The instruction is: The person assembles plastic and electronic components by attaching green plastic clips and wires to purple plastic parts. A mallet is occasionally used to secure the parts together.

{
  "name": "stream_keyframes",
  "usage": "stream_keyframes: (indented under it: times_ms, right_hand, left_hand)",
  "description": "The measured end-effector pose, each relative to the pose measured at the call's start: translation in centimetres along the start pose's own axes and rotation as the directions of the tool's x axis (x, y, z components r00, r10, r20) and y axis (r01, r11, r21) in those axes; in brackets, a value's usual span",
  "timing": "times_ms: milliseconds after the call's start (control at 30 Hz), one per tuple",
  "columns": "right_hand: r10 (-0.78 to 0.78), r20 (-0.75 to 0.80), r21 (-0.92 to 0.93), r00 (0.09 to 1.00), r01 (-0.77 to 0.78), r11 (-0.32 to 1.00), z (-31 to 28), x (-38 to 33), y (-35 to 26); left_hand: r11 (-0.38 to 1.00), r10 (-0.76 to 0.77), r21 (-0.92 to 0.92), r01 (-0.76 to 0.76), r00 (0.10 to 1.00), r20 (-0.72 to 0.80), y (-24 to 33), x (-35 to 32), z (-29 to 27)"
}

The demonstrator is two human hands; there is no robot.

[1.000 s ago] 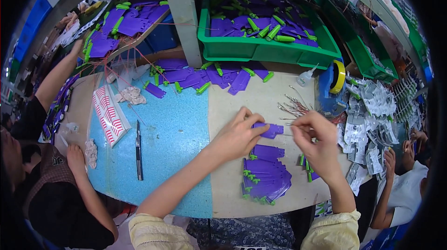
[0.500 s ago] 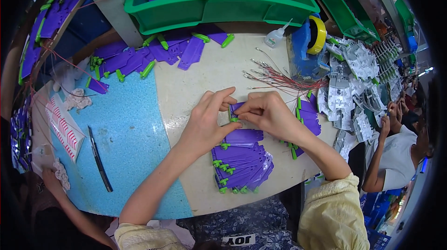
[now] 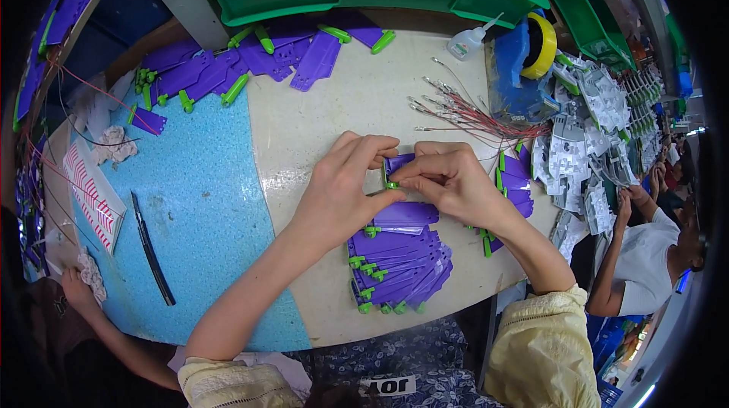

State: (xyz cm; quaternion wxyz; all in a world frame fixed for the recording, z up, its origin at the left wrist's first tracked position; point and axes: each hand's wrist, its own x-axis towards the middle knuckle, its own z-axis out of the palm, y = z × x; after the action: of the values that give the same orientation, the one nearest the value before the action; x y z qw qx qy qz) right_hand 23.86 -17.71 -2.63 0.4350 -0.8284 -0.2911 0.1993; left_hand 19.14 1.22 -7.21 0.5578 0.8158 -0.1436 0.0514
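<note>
Two hands meet at the middle of the counter (image 3: 319, 115). The left hand (image 3: 342, 195) and right hand (image 3: 448, 180) pinch one small purple plastic piece (image 3: 398, 165) between their fingertips, seemingly with a green clip. Just below it lies a stack of purple pieces (image 3: 399, 264).

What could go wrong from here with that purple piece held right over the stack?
Both hands, left hand and right hand, pinch one purple piece above the stack of purple pieces; a slip might scatter the stack. The loose red wires lie close to the right hand and might snag.
</note>
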Motion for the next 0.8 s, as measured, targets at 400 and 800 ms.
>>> stream_keyframes:
  times_ms: [400, 800]
  right_hand:
    - [0.237, -0.307, -0.024, 0.922, -0.256, 0.966, 0.3, 0.8, 0.6]
    - [-0.389, -0.419, -0.551, 0.82, 0.111, 0.827, -2.1, -1.6, 0.6]
  left_hand:
    - [0.968, 0.113, 0.23, -0.099, 0.992, -0.048, 0.2, 0.0, 0.1]
    - [0.841, 0.39, 0.294, -0.454, 0.886, 0.25, -0.2, 2.7, -1.0]
